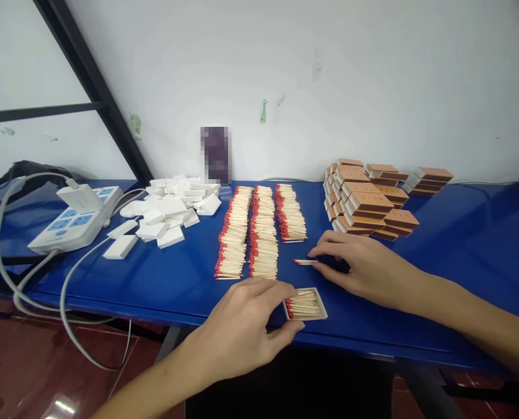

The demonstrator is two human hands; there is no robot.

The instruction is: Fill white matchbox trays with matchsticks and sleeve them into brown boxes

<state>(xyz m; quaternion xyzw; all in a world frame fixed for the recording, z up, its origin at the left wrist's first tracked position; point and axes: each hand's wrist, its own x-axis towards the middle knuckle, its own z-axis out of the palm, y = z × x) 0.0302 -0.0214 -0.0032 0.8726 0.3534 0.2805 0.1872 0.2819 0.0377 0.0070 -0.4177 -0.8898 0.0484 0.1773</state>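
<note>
My left hand (253, 326) grips the left end of a small white matchbox tray (324, 311) between thumb and fingers, near the table's front edge. Matches (305, 302) with red heads to the left fill that tray. Just behind it, my right hand (358, 262) has thumb and forefinger closed at the plain ends of a few matches (304, 262), which lie at the table surface. Beyond the hands stand three rows of matches, a left row (234, 233), a middle row (263, 233) and a shorter right row (291, 212), all with red heads leftward.
A heap of white empty trays (167, 212) lies at the left on the blue table (176, 285). Stacked orange-brown matchbox sleeves (366, 201) stand at the back right. A power strip (76, 221) with looping cables (63, 308) occupies the far left. A pixelated dark rectangle (217, 154) leans at the wall.
</note>
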